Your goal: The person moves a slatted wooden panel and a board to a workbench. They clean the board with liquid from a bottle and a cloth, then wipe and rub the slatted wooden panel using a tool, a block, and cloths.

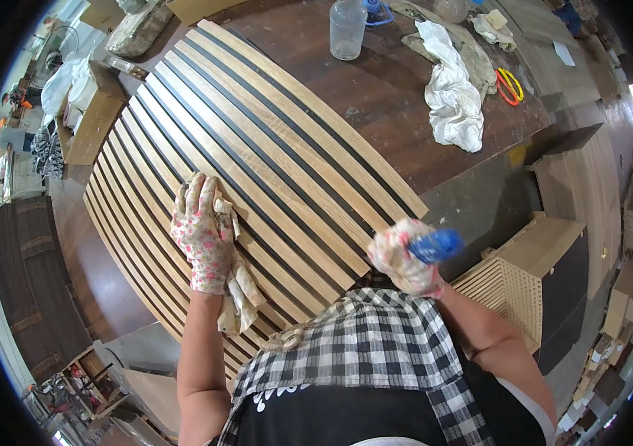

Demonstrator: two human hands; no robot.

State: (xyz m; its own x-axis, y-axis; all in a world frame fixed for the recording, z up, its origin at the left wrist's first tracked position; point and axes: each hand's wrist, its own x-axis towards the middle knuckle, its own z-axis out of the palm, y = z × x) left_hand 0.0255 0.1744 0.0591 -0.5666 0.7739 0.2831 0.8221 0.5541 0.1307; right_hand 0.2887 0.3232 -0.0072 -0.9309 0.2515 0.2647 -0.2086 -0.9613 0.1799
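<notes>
A slatted wood panel [257, 149] with light oak strips and dark gaps lies slanted on the brown table. My left hand [201, 230], in a floral glove, presses down on the slats with its fingers close together. A cream rag [240, 297] is bunched under and beside that hand, its loose end trailing toward me. By the panel's near right corner, my right hand [406, 260], gloved alike, is closed round a blue object [437, 245]. Motion blurs that object, and most of it is hidden in the fist, so its kind is unclear.
On the table [398, 134] stand a clear plastic bottle [347, 30], a crumpled white cloth [454, 93] and red and yellow rings [509, 87]. An open cardboard box [97, 119] sits at the far left. A perforated wooden piece [510, 286] stands right of me.
</notes>
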